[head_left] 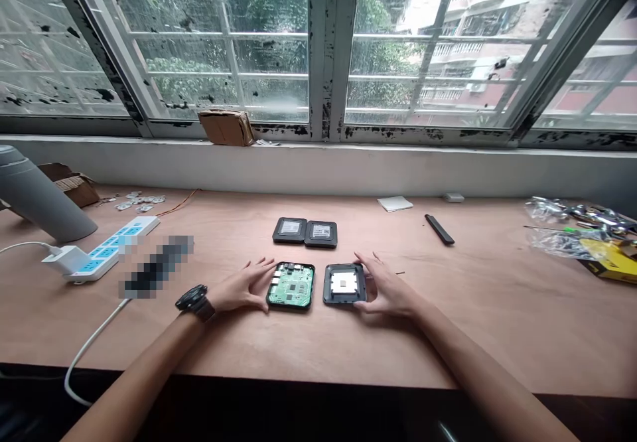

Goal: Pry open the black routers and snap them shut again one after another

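Observation:
Two opened black device halves lie side by side on the wooden table (pixel 318 356). The left half (pixel 291 286) shows a green circuit board; the right half (pixel 344 283) holds a pale square pad. My left hand (pixel 243 286), with a black watch on its wrist, rests at the left edge of the circuit-board half, fingers spread and touching it. My right hand (pixel 385 286) sits against the right edge of the other half, fingers apart. Behind them lie two closed black devices (pixel 304 231) next to each other.
A white and blue power strip (pixel 107 249) with a plugged adapter lies at the left, next to a grey cylinder (pixel 34 196). A black stick (pixel 439 229), a white pad (pixel 395 203) and plastic bags (pixel 577 223) lie at the right. Cardboard (pixel 226 127) sits on the sill.

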`<state>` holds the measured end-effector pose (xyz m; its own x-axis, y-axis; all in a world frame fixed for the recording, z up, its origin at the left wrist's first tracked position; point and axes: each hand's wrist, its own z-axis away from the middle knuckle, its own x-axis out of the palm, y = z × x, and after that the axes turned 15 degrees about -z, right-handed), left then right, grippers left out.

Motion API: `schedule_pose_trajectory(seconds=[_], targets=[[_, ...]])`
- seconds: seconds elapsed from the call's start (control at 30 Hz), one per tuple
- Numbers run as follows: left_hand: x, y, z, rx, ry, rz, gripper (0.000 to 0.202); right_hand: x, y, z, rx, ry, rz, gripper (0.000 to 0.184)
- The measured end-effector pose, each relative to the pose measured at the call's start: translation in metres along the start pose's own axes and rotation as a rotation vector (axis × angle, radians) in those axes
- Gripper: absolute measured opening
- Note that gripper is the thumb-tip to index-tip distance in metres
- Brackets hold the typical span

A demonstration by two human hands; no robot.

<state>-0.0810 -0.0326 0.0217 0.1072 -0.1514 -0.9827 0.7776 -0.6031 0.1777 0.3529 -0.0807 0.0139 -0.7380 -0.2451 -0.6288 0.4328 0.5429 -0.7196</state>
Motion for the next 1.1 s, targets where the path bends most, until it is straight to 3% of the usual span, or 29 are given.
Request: schedule_pose_trajectory(seconds=[0.17,0.33,0.5,0.67,0.83,0.97,1.1], targets=[[0.005,0.022,-0.03,0.062,0.026,0.005,0.12,-0.009,0.011,0.011,0.082,0.171,-0.282,0.102],[0.013,0.054,-0.041,0.125,0.095,0.01,0.118,-0.008,0.02,0.003,0.009,0.389,-0.463,0.088],[0.013,0.036,-0.037,0.063,0.159,0.082,0.104,-0.001,0.002,-0.015,0.04,0.45,-0.518,0.084],[0.012,0.011,-0.032,-0.095,0.359,0.195,0.061,0.011,-0.036,-0.051,-0.023,0.276,-0.44,0.083],[0.016,0.012,-0.034,-0.087,0.397,0.178,0.043,0.039,-0.069,-0.09,-0.114,0.009,-0.038,0.087],[0.019,0.013,-0.036,-0.071,0.419,0.179,0.037,0.059,-0.071,-0.101,-0.112,-0.152,0.168,0.09],[0.021,0.011,-0.037,-0.074,0.433,0.176,0.035,0.067,-0.062,-0.1,-0.099,-0.186,0.215,0.086]])
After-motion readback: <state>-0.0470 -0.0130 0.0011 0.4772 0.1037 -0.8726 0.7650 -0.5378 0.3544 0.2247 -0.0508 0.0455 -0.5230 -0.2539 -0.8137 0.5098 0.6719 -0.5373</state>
